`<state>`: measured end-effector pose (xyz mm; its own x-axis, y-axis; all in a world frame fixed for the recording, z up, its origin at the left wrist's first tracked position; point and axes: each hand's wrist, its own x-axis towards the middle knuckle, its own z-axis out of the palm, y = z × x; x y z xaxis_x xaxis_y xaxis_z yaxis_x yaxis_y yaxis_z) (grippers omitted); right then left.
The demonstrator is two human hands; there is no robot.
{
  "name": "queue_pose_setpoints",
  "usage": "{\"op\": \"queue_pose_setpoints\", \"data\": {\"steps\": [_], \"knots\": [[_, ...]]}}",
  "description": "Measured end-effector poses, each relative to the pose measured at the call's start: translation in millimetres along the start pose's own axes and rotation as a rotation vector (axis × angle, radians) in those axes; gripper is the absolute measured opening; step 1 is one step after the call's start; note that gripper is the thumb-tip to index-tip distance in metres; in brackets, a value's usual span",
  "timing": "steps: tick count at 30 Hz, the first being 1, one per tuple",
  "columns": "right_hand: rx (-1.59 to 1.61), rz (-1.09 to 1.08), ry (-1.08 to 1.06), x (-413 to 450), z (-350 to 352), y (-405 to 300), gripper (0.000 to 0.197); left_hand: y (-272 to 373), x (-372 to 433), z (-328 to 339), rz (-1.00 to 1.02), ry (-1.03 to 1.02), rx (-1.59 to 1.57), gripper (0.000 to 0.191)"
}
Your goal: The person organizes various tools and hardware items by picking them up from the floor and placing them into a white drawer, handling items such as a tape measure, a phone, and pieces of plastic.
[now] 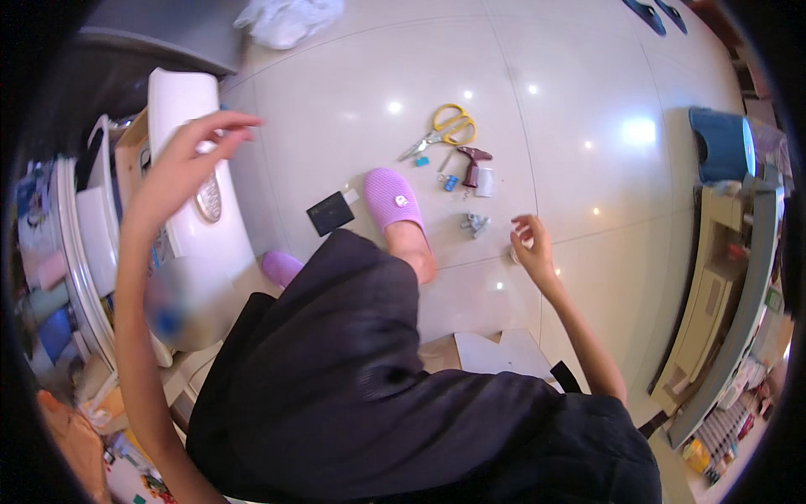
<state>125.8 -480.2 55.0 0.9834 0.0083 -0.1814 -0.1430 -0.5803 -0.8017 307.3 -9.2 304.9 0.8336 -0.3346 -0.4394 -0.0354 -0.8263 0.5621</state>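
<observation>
My left hand [189, 157] is raised over the white front of a pulled-out drawer [198, 113], near its oval metal handle [208, 200]. The fingers are bent and a little apart, and I make out nothing held in them. Low over the tiled floor, my right hand [535, 249] has curled fingers. A small white round object [516, 254] shows beside them; whether the hand touches it is unclear. To its left lie grey plastic pieces [475, 224]. Farther up are yellow-handled scissors [454, 126], a maroon T-shaped tool [472, 165], a blue binder clip [450, 183] and a teal piece [422, 162].
A pink slipper [393, 195] is on my foot amid these things, beside a black square card [330, 213]. A white plastic bag [289, 22] lies at the top. At right stand a blue stool [721, 145] and a cabinet [708, 283]. Pale flat boards [500, 353] lie behind my leg.
</observation>
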Motion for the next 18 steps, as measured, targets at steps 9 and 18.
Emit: {"op": "queue_pose_setpoints", "data": {"steps": [9, 18], "knots": [[0.054, -0.008, -0.01, 12, 33, -5, 0.028, -3, 134, 206, 0.055, -0.149, 0.058, 0.027], [-0.278, -0.518, -0.201, 205, 64, -42, 0.038, -27, 168, 307, -0.057, 0.485, 0.026, 0.031]]}}
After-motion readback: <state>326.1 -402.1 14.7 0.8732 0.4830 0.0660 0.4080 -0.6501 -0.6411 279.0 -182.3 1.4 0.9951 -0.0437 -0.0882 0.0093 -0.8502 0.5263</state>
